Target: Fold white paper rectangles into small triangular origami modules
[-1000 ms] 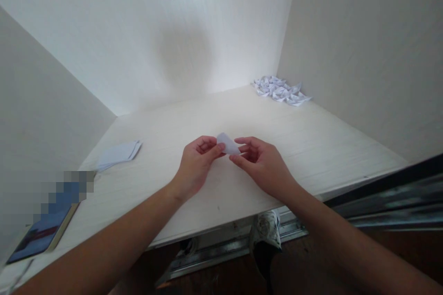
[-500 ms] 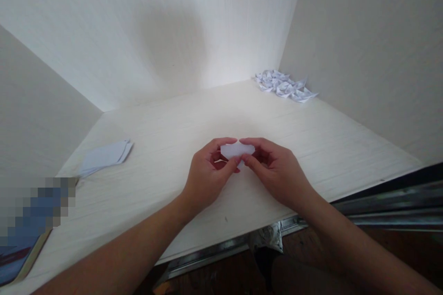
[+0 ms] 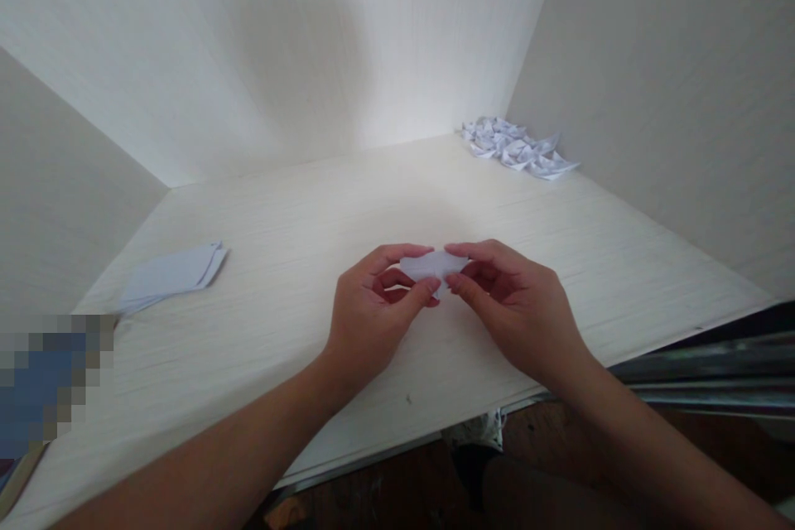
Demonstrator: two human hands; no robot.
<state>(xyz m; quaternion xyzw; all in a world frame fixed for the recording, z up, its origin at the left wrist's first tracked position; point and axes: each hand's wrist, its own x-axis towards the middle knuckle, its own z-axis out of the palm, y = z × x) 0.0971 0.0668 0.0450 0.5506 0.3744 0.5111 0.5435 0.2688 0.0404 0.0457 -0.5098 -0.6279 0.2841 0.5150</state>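
One pale wooden tabletop (image 3: 298,207) fills the middle of the frame. Two hands meet at centre: the left hand (image 3: 366,319) and right hand (image 3: 522,306) each pinch one small folded paper piece (image 3: 428,265) between thumb and fingertips, just above the tabletop. One stack of paper sheets (image 3: 171,275) lies at left (sheet count unclear). One heap of folded paper pieces (image 3: 518,149) sits upper right, too small to count. The held piece looks very light, thin and easily crushed; its edges and corners seem the best places to hold it.
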